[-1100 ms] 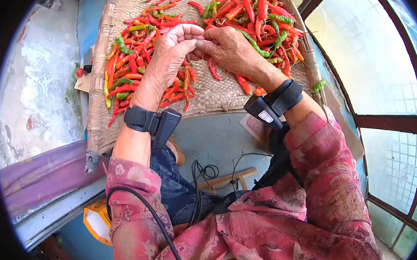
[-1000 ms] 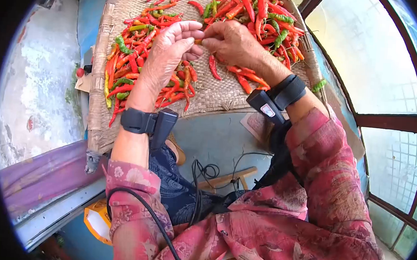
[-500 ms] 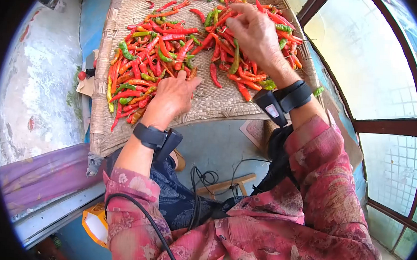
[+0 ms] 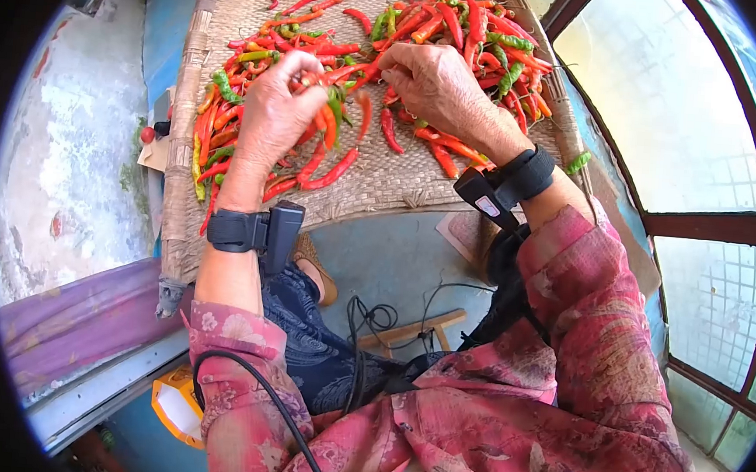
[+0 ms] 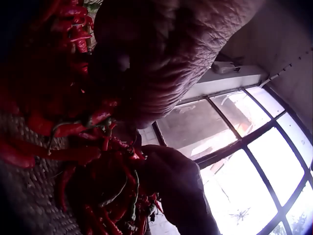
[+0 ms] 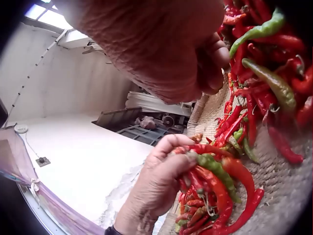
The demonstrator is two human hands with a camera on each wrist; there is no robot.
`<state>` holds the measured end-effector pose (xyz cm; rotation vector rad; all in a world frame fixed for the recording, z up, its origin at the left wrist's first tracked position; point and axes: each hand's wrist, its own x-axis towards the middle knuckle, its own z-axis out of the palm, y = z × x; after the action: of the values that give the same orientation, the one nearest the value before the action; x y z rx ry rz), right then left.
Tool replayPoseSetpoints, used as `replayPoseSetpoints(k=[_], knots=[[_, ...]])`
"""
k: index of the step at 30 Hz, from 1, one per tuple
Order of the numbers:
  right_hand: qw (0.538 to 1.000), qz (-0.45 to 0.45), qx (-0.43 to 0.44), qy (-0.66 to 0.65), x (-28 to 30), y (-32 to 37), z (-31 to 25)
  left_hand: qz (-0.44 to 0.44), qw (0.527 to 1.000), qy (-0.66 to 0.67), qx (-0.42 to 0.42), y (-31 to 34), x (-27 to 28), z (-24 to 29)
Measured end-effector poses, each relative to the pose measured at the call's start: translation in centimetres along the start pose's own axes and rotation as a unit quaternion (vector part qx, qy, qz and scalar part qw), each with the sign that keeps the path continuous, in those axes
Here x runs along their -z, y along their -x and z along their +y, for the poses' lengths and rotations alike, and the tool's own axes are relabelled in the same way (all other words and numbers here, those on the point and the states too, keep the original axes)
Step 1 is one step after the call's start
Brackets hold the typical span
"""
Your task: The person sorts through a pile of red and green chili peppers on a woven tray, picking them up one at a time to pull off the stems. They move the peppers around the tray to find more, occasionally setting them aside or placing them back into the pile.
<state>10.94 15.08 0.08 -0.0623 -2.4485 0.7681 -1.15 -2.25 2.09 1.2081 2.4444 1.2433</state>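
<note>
In the head view the left hand grips a small bunch of chili peppers, red with some green, their tips hanging over the woven tray. The right wrist view shows the left thumb across the stem ends of the bunch. To its right, the right hand hovers over the tray with fingers bent, fingertips beside a red chili pepper. Its palm hides most of the fingertips, so I cannot tell whether it pinches anything. In the left wrist view the left hand is dark and close.
One pile of chili peppers lies at the tray's left, another pile at the back right. Framed window panes stand on the right, a peeling wall on the left. Black cables and a wooden stool are below.
The hands were close together, then parted; the left went down to the left pile and the right toward the right pile. Now the left is raised with a bunch and the right has come back.
</note>
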Motion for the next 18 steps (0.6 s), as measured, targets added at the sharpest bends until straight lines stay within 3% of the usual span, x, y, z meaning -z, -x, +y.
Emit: replayPoseSetpoints(k=[2, 3, 4, 6, 7, 10, 18], knots=[[0.997, -0.014, -0.026, -0.067, -0.4, 0.1, -0.7, -0.016, 0.981, 0.187, 0.055, -0.2, 0.8, -0.1], [0.994, -0.062, -0.059, -0.075, -0.2, -0.2, -1.4, -0.011, 0.971, 0.231, 0.058, -0.2, 1.2, 0.4], [0.993, -0.063, -0.058, -0.076, -0.7, -0.2, -1.4, -0.006, 0.960, 0.275, 0.059, -0.1, 1.4, 0.7], [0.977, -0.025, -0.047, -0.208, -1.9, -0.1, -1.5, -0.015, 0.951, 0.303, 0.058, 0.0, 1.4, 0.6], [0.978, -0.042, -0.048, -0.196, -2.1, -0.1, -1.4, -0.026, 0.941, 0.332, 0.057, 0.0, 1.3, 0.5], [0.989, -0.083, -0.056, -0.108, -2.0, 0.0, -2.3, -0.056, 0.945, 0.319, 0.048, 0.0, 1.0, 0.3], [0.979, -0.095, -0.069, -0.164, -1.6, 0.2, -2.0, -0.113, 0.956, 0.267, 0.045, 0.1, 0.8, 0.6]])
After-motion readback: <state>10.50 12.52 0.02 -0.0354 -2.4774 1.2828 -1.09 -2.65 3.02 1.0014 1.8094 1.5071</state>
